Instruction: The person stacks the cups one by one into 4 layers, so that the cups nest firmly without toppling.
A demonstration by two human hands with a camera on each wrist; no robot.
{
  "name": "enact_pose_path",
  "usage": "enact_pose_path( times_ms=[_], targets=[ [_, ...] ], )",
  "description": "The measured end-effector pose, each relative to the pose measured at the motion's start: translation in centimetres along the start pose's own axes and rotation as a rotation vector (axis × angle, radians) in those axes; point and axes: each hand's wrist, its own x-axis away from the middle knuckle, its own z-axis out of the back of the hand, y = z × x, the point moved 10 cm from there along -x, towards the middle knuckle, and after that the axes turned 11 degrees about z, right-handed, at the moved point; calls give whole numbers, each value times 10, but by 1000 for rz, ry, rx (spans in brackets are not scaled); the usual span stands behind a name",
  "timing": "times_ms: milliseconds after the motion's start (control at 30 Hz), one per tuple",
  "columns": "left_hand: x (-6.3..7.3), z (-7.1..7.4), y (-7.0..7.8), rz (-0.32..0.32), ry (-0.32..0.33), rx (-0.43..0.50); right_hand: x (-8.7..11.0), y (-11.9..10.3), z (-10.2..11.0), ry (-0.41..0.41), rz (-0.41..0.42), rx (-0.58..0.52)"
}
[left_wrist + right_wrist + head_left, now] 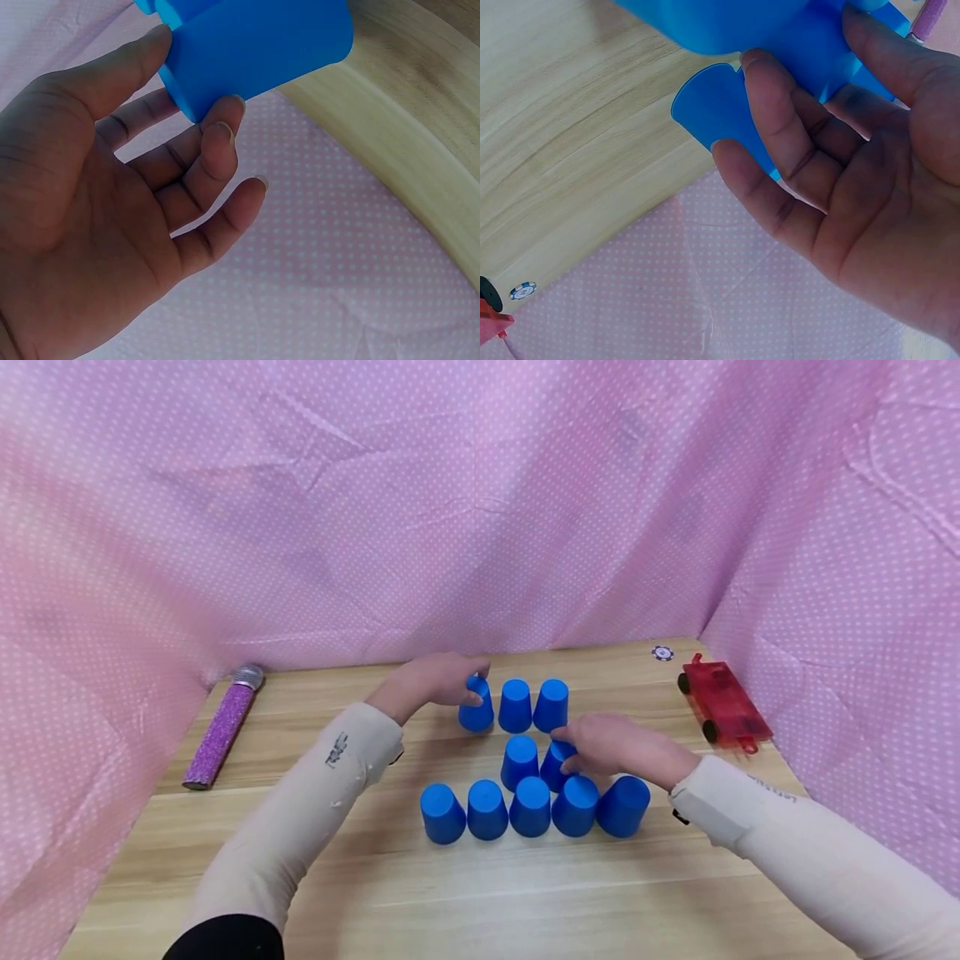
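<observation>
Upside-down blue cups stand in three rows on the wooden table. My left hand (pixel 444 678) pinches the leftmost cup of the back row (pixel 476 717) by its upper end, thumb on one side and fingers on the other. In the left wrist view that blue cup (pixel 262 56) lies between the thumb and fingertips. My right hand (pixel 618 747) grips the right cup of the middle row (pixel 552 770), beside its neighbour (pixel 520 763). The right wrist view shows the thumb and fingers round this blue cup (pixel 802 49), with another cup (pixel 720 105) behind the fingers.
Several blue cups form the front row (pixel 530 810). A purple glittery microphone (pixel 225 727) lies at the left edge of the table (pixel 360 893). On the right are a red toy cart (pixel 723 702) and a poker chip (pixel 662 653). Pink dotted cloth (pixel 480 527) hangs around the table.
</observation>
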Motion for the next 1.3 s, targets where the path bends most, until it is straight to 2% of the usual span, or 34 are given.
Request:
enact_pose_path(
  times_ms=[133,367,500,1300],
  targets=[
    [-7,-3,-1,19,0,0,0,1,-1,0,-5,7],
    [-17,-20,-1,3,-30,41,0,0,-1,-6,-3,14],
    [-19,-24,-1,5,-33,51,0,-1,-2,-9,-5,11],
    [-24,-18,3,12,-6,6,0,1,0,-1,5,11]
  ],
)
